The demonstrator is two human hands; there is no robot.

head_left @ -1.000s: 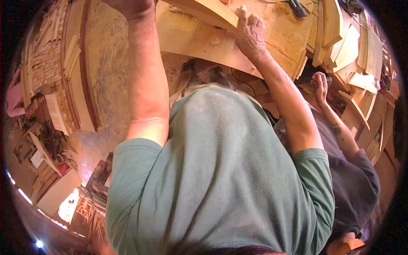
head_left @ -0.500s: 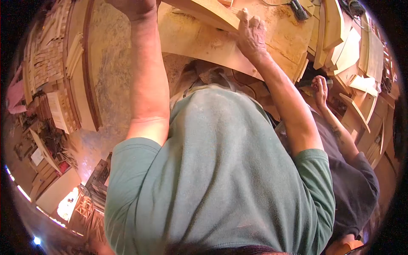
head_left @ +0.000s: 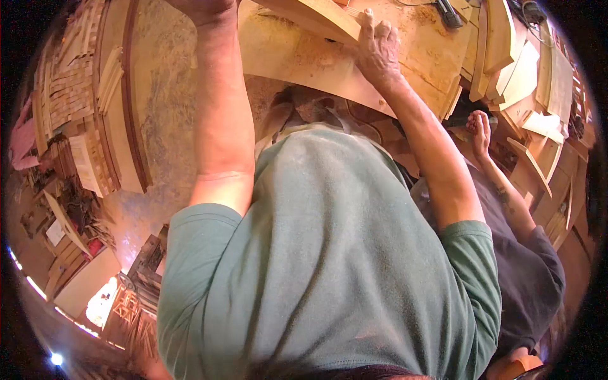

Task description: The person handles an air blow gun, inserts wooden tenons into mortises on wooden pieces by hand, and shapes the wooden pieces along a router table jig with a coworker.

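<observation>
Right hand against end of curved wooden piece, probably steadying it at sawdusty surface; grip unclear. Left hand cropped; cannot tell grip.

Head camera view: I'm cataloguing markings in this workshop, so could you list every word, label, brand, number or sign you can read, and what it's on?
No text can be read.
Wooden piece at the right hand: no lettering visible.
Green shirt: no lettering visible.
Pale sheet at far left: too small to read.
Dark tool near the top: too blurred to read.
</observation>
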